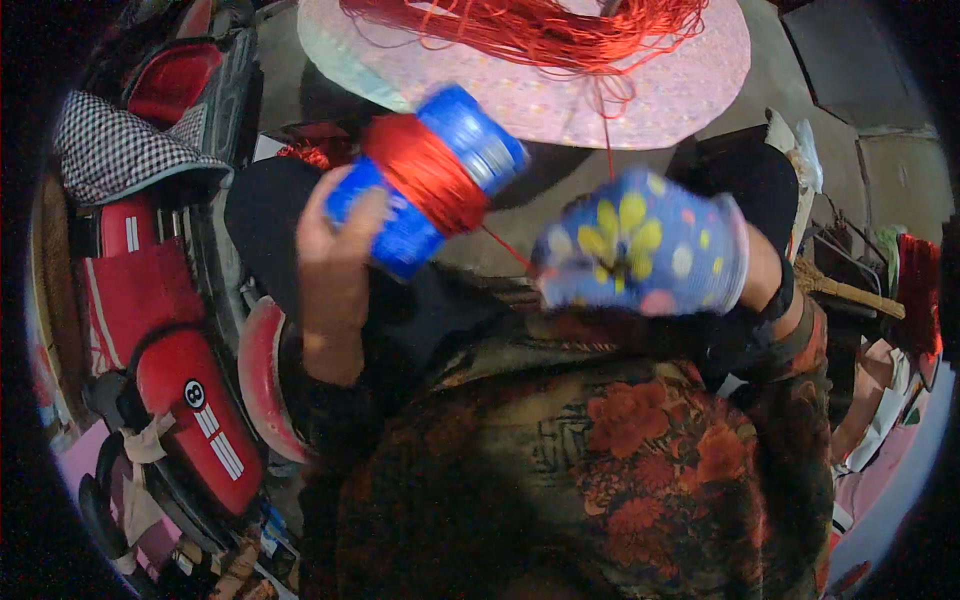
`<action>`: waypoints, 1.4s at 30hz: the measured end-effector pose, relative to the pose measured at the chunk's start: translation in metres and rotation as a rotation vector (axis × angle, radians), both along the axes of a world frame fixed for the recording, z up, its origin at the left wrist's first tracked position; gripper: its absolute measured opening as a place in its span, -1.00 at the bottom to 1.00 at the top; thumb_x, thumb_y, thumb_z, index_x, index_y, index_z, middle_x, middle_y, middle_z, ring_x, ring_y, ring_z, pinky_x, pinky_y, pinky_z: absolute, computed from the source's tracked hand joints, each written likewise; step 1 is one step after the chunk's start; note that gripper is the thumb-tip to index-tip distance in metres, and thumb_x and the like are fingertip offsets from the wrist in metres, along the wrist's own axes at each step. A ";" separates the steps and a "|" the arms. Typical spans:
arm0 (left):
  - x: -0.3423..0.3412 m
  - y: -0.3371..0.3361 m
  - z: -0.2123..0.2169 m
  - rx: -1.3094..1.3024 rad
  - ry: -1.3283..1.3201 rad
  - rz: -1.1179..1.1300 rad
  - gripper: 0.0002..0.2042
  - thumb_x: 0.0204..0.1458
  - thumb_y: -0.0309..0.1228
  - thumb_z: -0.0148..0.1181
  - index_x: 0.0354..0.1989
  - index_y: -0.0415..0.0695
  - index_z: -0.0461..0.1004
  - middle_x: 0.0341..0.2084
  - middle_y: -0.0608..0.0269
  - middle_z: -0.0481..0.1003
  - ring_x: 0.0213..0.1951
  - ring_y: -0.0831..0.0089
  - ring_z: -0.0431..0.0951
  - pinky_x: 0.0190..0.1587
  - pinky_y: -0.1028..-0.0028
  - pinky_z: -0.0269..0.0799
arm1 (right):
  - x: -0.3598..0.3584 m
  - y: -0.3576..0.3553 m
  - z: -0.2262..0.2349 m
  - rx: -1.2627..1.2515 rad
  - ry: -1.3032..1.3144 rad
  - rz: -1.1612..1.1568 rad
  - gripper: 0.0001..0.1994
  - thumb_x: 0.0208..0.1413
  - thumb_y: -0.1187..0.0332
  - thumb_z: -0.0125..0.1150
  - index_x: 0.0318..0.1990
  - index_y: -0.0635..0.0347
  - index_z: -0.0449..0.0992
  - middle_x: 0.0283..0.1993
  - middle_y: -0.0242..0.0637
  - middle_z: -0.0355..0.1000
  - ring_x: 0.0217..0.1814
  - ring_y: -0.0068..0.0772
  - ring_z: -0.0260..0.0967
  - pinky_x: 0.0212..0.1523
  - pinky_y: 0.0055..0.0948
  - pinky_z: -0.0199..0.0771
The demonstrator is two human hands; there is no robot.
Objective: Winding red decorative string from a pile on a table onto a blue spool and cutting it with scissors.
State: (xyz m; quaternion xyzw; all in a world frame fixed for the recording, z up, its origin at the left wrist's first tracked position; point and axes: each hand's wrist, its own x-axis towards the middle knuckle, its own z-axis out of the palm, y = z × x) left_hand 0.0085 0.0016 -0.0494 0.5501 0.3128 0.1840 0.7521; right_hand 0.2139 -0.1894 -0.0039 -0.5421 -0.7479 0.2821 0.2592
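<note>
In my bare left hand (pixel 337 265) is a blue cylinder (pixel 468 128) like a can or bottle, tilted, its far end up and to the right. A thick band of red cord (pixel 425 172) is wound round its middle. From that band a strand runs to my right hand (pixel 645 245), which wears a blue glove with yellow flowers and dots. Its fingers are closed on the strand, though blur hides the fingertips. Beyond the glove the cord rises to a loose red skein (pixel 540 38) on a round pink table (pixel 660 105).
My knees lie below both hands. To the left are a red and black vehicle (pixel 195 415) and a checked cloth (pixel 125 145). A straw broom (pixel 850 292) and bundled red material (pixel 918 295) are at the right. More red cord (pixel 308 152) shows beside my left knee.
</note>
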 end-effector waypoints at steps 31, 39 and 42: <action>-0.004 -0.010 0.022 -0.608 -0.110 -0.345 -0.60 -0.05 -0.21 0.29 -0.09 -0.18 0.47 -0.29 0.26 0.51 -0.22 0.44 0.52 -0.14 0.42 0.46 | 0.036 0.009 -0.075 -0.306 0.554 -0.482 -0.79 0.14 0.23 0.24 -0.19 0.15 0.55 -0.31 -0.45 0.53 -0.30 -0.64 0.40 -0.26 -0.51 0.43; 0.004 -0.011 -0.018 0.270 0.009 0.077 -0.68 0.02 -0.24 0.26 -0.12 -0.16 0.47 -0.31 0.23 0.51 -0.27 0.43 0.52 -0.20 0.42 0.46 | -0.016 0.001 -0.032 -0.048 -0.385 -0.106 -0.90 0.06 0.30 0.15 -0.34 0.09 0.48 -0.39 -0.18 0.48 -0.34 -0.06 0.48 -0.38 -0.22 0.47; 0.010 -0.012 -0.015 0.312 0.235 -0.191 -0.63 -0.05 -0.27 0.34 -0.12 -0.20 0.46 -0.33 0.28 0.49 -0.29 0.56 0.48 -0.22 0.49 0.43 | -0.001 0.012 -0.021 0.139 -0.250 -0.111 -0.84 0.02 0.23 0.24 -0.44 0.09 0.50 -0.53 -0.19 0.44 -0.44 -0.09 0.46 -0.44 -0.23 0.44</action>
